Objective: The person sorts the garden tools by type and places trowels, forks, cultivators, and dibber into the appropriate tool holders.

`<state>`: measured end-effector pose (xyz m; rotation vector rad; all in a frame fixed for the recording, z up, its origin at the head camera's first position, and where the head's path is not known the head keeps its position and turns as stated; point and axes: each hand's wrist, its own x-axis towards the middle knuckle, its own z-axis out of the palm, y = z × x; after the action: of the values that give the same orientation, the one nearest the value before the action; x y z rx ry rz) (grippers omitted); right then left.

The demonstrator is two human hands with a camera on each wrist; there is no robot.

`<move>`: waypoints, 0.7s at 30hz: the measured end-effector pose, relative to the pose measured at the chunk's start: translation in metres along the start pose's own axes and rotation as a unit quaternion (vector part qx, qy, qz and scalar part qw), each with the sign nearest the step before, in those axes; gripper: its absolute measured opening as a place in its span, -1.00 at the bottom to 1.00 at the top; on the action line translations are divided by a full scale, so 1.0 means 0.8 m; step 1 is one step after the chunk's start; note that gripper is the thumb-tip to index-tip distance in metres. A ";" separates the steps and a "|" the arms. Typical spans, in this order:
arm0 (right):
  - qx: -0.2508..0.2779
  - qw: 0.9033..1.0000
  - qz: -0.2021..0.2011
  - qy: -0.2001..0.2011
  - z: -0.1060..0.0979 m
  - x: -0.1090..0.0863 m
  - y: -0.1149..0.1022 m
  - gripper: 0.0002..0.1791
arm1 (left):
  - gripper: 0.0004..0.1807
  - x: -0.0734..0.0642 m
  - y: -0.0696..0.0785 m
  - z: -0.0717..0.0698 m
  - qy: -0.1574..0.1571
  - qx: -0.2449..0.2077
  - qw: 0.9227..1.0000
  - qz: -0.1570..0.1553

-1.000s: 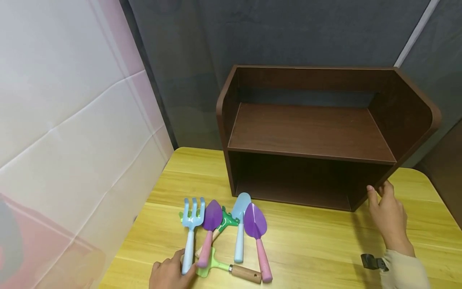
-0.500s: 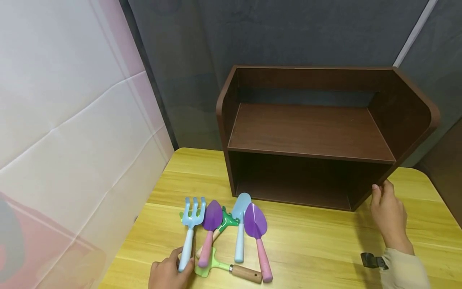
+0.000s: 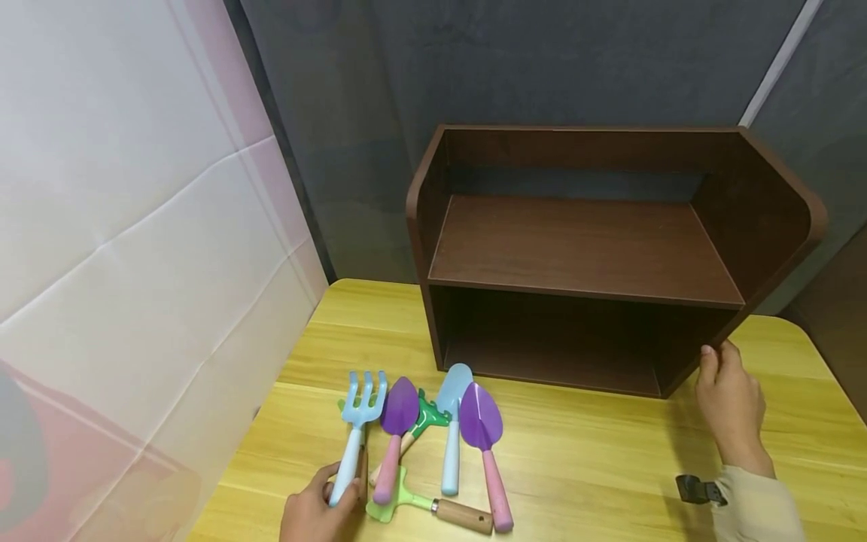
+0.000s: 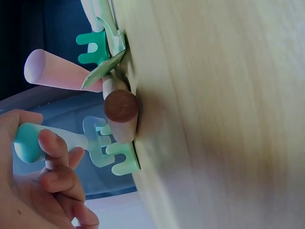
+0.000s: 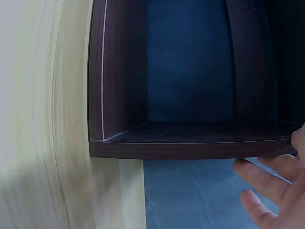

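My left hand [image 3: 314, 508] holds a light blue garden hand fork [image 3: 363, 410] near the handle's end, tines pointing away and the handle raised. In the left wrist view, thumb and fingers [image 4: 56, 145] close round its teal-tipped handle [image 4: 29, 143]. Beside it lie two purple trowels with pink handles [image 3: 401, 406], a light blue trowel [image 3: 451, 455], a green rake [image 3: 428, 414] and a light green tool with a wooden handle [image 3: 463, 516]. My right hand [image 3: 730, 399] grips the brown shelf [image 3: 585, 245] at its right side panel, thumb on the front edge, fingers outside.
The two-level shelf stands at the back of the yellow wood-grain table [image 3: 576, 459]. Another light green tool, a small rake [image 4: 125, 157], lies beneath the fork. A white panel [image 3: 135, 196] rises on the left, and a dark grey cloth [image 3: 576, 60] hangs behind.
The fork's handle end has lifted and shifted slightly left with my left hand, uncovering a wooden handle beneath. My right hand has slid slightly right along the shelf's side panel.
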<state>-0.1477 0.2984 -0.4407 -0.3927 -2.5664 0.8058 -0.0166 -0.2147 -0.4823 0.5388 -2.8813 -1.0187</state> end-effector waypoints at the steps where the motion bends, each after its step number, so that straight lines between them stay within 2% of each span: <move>1: 0.001 1.000 -0.001 0.002 0.000 0.000 0.000 -0.54 | -0.49 0.000 0.000 0.000 -0.003 -0.009 1.000 -0.005; 6: 0.006 1.000 -0.015 0.020 0.001 0.000 0.000 -0.57 | -0.46 0.001 -0.003 -0.001 -0.017 -0.050 0.998 -0.029; 12: 0.012 0.999 -0.026 0.032 0.003 0.000 0.001 -0.59 | -0.46 0.000 -0.003 -0.004 -0.022 -0.072 0.996 -0.045; 15: 0.011 0.999 -0.027 0.033 0.004 0.000 0.001 -0.59 | -0.52 0.000 0.000 -0.004 -0.010 -0.082 0.995 -0.048; 21: 0.015 0.999 -0.025 0.036 0.004 0.001 0.002 -0.57 | -0.59 0.002 0.003 -0.004 0.029 -0.070 0.997 -0.017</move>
<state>-0.1499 0.2982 -0.4440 -0.3412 -2.4846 0.7985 -0.0181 -0.2156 -0.4783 0.5998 -2.7334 -1.1765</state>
